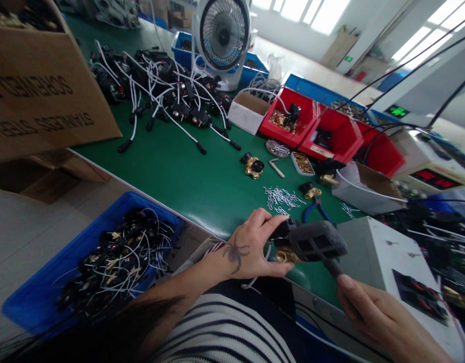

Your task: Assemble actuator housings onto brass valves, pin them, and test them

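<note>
My left hand [251, 247] pinches a small black and brass fitting [284, 248] at the near edge of the green table [202, 186]. My right hand [372, 312] grips the handle of a black tool whose grey blocky head [317, 242] rests on top of that fitting. A white wire trails from the fitting under my left hand. A pile of small silver clips [281, 197] and blue-handled pliers [315, 209] lie just beyond the fitting.
A blue bin [47, 282] of wired black parts sits low at the left. Red bins [292, 126], a fan [222, 35], a heap of wired parts [168, 91], a cardboard box [43, 85] and a white machine [383, 252] surround the table.
</note>
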